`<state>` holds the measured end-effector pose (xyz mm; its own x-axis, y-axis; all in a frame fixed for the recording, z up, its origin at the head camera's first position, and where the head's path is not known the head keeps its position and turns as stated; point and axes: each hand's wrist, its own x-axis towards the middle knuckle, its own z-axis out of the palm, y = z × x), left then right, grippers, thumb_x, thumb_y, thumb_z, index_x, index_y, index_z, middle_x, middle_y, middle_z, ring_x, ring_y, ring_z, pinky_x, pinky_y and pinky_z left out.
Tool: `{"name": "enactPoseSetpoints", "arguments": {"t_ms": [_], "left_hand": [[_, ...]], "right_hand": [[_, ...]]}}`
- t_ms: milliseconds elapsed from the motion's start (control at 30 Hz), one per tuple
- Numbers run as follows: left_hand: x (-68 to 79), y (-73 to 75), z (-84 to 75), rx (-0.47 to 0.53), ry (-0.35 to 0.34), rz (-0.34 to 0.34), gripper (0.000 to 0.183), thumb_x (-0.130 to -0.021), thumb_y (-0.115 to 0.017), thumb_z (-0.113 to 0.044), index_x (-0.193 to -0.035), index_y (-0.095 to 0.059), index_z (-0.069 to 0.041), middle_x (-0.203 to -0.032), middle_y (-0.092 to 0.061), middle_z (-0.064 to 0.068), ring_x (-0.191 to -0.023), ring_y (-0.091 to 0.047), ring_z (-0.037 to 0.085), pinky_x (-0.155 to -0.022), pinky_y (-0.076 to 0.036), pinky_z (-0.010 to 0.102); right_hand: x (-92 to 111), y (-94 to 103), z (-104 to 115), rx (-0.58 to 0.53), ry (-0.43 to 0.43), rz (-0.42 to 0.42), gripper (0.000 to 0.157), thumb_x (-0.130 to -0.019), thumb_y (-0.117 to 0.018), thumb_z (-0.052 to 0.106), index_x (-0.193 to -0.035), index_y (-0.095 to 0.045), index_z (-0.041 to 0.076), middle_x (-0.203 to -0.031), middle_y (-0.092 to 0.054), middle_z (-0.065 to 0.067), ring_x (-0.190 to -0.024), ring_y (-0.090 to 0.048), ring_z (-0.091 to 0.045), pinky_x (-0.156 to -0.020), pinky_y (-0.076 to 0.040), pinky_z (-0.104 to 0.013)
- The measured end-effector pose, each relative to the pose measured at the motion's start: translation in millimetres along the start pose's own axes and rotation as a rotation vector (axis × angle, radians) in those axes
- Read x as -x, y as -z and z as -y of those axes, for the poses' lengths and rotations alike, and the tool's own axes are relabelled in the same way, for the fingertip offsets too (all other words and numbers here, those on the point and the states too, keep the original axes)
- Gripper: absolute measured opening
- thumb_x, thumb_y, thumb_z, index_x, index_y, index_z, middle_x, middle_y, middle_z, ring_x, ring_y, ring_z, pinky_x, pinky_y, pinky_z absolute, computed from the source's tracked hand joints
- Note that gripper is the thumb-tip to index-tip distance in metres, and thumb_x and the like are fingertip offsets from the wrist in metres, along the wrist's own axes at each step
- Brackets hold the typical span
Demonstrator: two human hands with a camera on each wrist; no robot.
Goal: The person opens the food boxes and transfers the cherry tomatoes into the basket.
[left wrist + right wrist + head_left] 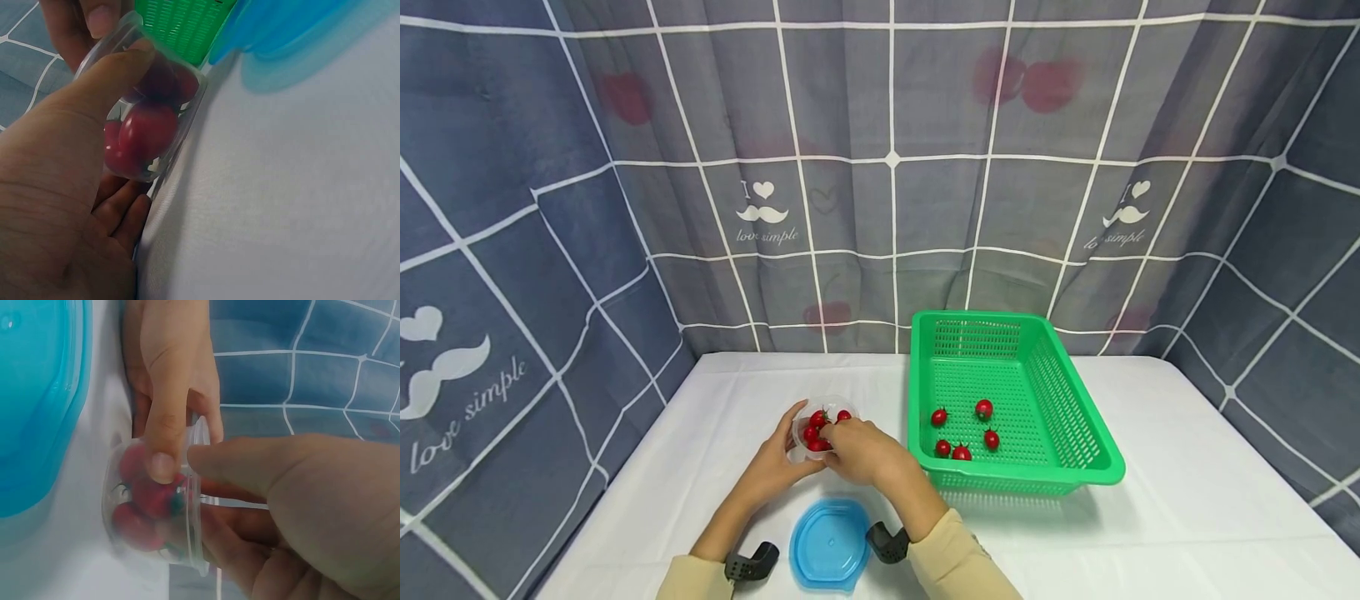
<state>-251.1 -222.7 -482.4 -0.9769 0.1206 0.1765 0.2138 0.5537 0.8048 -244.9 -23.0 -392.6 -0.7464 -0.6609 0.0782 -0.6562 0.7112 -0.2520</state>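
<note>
My left hand [778,458] holds a small clear plastic tub [109,500] by its side, thumb and fingers on opposite sides. Several red cherry tomatoes [810,434] with green stems lie in the tub. The right hand [865,452] reaches over the rim, its fingertips down inside among the tomatoes. In the right wrist view its thumb [231,461] is at the rim and the other fingers are curled into the opening. Whether they pinch a tomato is hidden. A blue plastic lid [829,546] lies on the table between the forearms.
A green perforated basket [1093,433] stands right of the hands, with several cherry tomatoes [984,409] on its floor toward the near left. White cloth covers the table [1187,517]. Grey-blue checked curtains [850,208] hang behind and at both sides.
</note>
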Motion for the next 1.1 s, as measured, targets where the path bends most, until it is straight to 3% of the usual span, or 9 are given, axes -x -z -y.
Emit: {"name": "enactPoseSetpoints", "arguments": {"t_ms": [167,367,467,633,867,1100], "left_hand": [[0.0,-0.2,0.8,-0.004,-0.012,-0.001,0.102,-0.082,-0.088,-0.030,-0.163,-0.026,-0.024,-0.159,-0.041,0.026,-0.138,-0.048,0.053,-0.110,-0.042,0.064],[0.8,-0.1,2.6,0.037,-0.010,0.012,0.100,-0.084,-0.086,-0.026,-0.163,-0.025,-0.025,-0.160,-0.041,0.024,-0.140,-0.046,0.052,-0.112,-0.040,0.063],[1.3,0.0,2.8,0.037,-0.007,0.017,0.099,-0.085,-0.085,-0.025,-0.163,-0.025,-0.025,-0.161,-0.040,0.023,-0.142,-0.044,0.051,-0.114,-0.039,0.062],[2.6,0.3,3.6,0.053,-0.018,0.019,0.101,-0.085,-0.086,-0.027,-0.164,-0.023,-0.025,-0.160,-0.042,0.021,-0.142,-0.045,0.051,-0.115,-0.038,0.063],[0.9,0.0,4.0,0.050,-0.027,0.013,0.100,-0.085,-0.086,-0.025,-0.164,-0.024,-0.023,-0.159,-0.043,0.022,-0.140,-0.046,0.053,-0.113,-0.039,0.065],[0.9,0.3,4.7,0.035,-0.019,0.009,0.103,-0.085,-0.086,-0.027,-0.164,-0.022,-0.019,-0.160,-0.041,0.022,-0.140,-0.045,0.053,-0.112,-0.041,0.064]], "right_hand": [[-1,-2.0,-1,-0.004,-0.005,0.013,0.026,-0.096,-0.075,0.022,-0.119,-0.072,0.010,-0.103,-0.076,0.000,-0.095,-0.069,-0.014,-0.091,-0.057,-0.035],[-6,-9.4,-5,-0.072,0.054,-0.003,0.021,-0.098,-0.072,0.024,-0.115,-0.072,0.011,-0.086,-0.068,0.006,-0.077,-0.059,-0.008,-0.073,-0.052,-0.023],[-9,-13.6,-7,-0.105,0.096,-0.022,0.027,-0.098,-0.072,0.022,-0.123,-0.071,0.012,-0.099,-0.074,0.005,-0.084,-0.064,-0.008,-0.078,-0.053,-0.021],[-13,-17.4,-11,-0.143,0.156,-0.066,0.042,-0.096,-0.073,0.016,-0.136,-0.066,0.012,-0.127,-0.072,0.002,-0.111,-0.068,-0.009,-0.097,-0.053,-0.022],[-14,-16.7,-12,-0.151,0.189,-0.100,0.047,-0.093,-0.077,0.015,-0.138,-0.064,0.013,-0.121,-0.072,0.003,-0.109,-0.065,-0.008,-0.094,-0.052,-0.021],[-14,-16.2,-12,-0.154,0.198,-0.136,0.041,-0.094,-0.076,0.016,-0.134,-0.066,0.014,-0.120,-0.071,0.003,-0.112,-0.064,-0.009,-0.096,-0.051,-0.023]]}}
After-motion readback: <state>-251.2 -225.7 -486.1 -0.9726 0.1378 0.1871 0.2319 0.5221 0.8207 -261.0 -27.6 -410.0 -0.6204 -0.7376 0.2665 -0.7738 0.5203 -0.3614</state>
